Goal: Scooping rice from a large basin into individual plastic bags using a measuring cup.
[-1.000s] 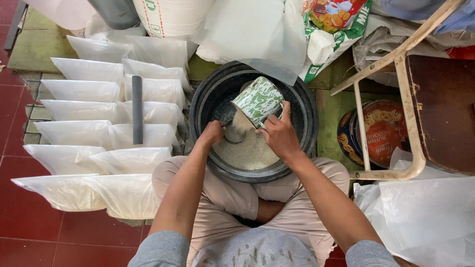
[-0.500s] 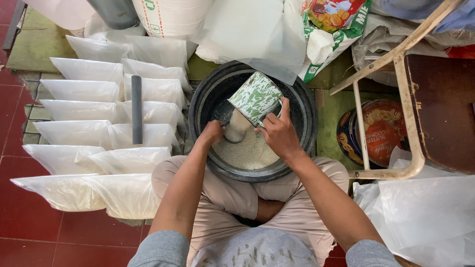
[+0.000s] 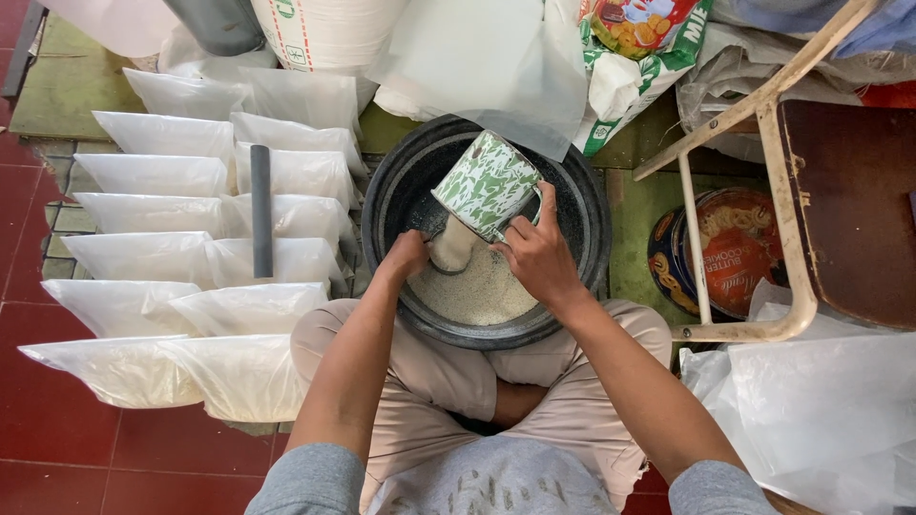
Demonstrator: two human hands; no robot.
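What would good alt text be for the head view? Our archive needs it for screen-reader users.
A seated person's right hand tips a green-and-white patterned mug, pouring pale grain over a black basin, while the left hand holds something small under the stream. Filled clear bags lie in rows on the person's left, a dark tube across them.

This looks like the floor of a small home-run grain or grocery packing spot, not a factory: a person sits cross-legged on red floor tiles (image 3: 57,420) behind a black basin (image 3: 587,205) of white grain. Left of the basin lie rows of filled clear plastic bags (image 3: 153,257). Beyond it stand large white sacks (image 3: 324,33); to its right, a round biscuit tin (image 3: 735,248) under a worn chair frame (image 3: 763,329).
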